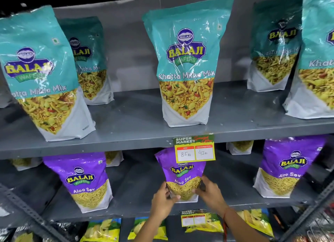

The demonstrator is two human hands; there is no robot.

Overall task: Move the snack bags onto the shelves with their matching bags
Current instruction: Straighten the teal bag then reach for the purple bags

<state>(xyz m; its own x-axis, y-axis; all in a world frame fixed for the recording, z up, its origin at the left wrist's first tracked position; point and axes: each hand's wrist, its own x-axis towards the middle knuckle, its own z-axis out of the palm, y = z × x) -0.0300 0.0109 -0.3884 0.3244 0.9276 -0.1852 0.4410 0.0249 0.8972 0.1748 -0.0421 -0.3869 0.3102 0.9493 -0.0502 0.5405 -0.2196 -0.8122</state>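
A purple Aloo Sev bag [181,176] stands upright at the middle of the second shelf [141,202]. My left hand [163,200] grips its lower left corner and my right hand [210,193] grips its lower right side. Two more purple Aloo Sev bags stand on the same shelf, one to the left [83,180] and one to the right [287,165]. On the top shelf [126,131] stand teal Khatta Mitha Mix bags, one in the middle [186,64], one at the left [39,73] and one at the right edge [318,57].
A yellow and green price tag [194,148] hangs from the top shelf's front edge and covers the top of the held bag. Yellow snack bags [103,230] lie on the lowest shelf with a second tag [193,218]. A perforated metal upright [27,209] runs at the left.
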